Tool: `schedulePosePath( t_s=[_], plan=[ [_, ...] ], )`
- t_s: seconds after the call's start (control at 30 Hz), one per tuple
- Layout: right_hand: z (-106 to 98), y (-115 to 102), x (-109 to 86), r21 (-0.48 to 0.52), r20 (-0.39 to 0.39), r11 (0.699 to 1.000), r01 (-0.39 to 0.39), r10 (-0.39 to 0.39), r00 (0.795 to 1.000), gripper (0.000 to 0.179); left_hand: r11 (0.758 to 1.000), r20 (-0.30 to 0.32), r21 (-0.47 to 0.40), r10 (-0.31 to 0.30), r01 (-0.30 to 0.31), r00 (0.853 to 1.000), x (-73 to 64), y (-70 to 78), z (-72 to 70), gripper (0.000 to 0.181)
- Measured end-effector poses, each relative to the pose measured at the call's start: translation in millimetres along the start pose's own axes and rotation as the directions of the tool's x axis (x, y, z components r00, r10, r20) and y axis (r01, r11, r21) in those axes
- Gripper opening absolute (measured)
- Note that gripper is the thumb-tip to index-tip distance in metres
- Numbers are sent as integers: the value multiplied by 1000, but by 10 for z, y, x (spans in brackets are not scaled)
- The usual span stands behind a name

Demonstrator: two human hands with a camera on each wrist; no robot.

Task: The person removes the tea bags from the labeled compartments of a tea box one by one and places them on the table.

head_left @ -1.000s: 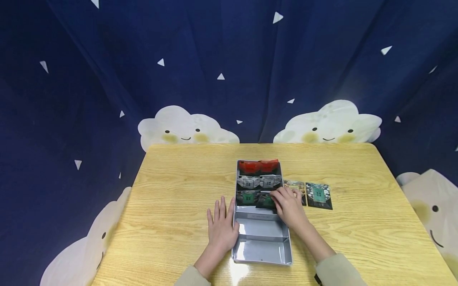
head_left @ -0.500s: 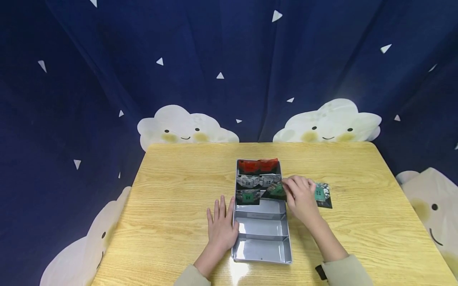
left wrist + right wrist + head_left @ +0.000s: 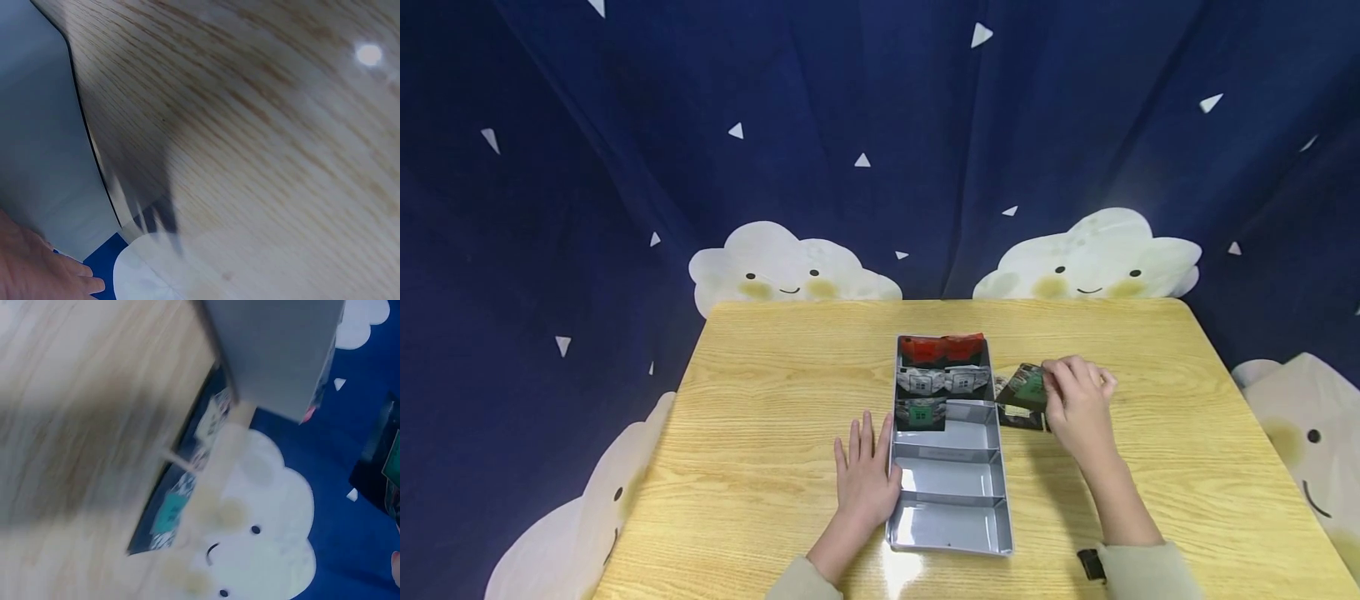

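My right hand (image 3: 1084, 408) pinches a dark sachet with a green label (image 3: 1028, 383) by its right edge, to the right of a grey divided box (image 3: 951, 527). The sachet tilts, overlapping a packet lying on the table (image 3: 1021, 418). At the right wrist view's edge, part of the same held sachet (image 3: 375, 465) shows. My left hand (image 3: 867, 483) lies with spread fingers along the box's left wall, thumb at the rim. Inside the box, one green-label sachet (image 3: 921, 414) stands in the third compartment's left half, behind it grey sachets (image 3: 922, 382) and red sachets (image 3: 925, 350).
The three nearer box sections show bare grey floor. On the table right of the box, a teal-label packet (image 3: 169, 515) lies in line with a cream-label one (image 3: 209, 422); my right hand hides most of the teal one from the head view. A cloud-print blue curtain (image 3: 940, 150) hangs behind.
My right hand has lifted the green-label sachet from the third compartment's right half and carried it right, over the packets on the table. The left hand and box have stayed still.
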State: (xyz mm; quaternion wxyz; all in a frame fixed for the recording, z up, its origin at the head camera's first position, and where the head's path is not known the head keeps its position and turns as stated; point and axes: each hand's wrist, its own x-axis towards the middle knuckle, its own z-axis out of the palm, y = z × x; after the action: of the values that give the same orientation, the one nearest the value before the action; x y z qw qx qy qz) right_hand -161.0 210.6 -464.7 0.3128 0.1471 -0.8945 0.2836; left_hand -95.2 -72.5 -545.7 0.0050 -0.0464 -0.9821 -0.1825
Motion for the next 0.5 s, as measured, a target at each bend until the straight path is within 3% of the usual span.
schedulePosePath(
  t_s=[0.27, 0.5],
  plan=[
    [-23, 233, -168, -65, 72, 994, -93, 98, 993, 14, 1000, -14, -4, 3, -3, 1000, 1, -2, 4, 67],
    [144, 372, -450, -113, 206, 985, -130, 151, 967, 12, 1000, -2, -6, -4, 4, 1000, 2, 5, 2, 67]
  ],
)
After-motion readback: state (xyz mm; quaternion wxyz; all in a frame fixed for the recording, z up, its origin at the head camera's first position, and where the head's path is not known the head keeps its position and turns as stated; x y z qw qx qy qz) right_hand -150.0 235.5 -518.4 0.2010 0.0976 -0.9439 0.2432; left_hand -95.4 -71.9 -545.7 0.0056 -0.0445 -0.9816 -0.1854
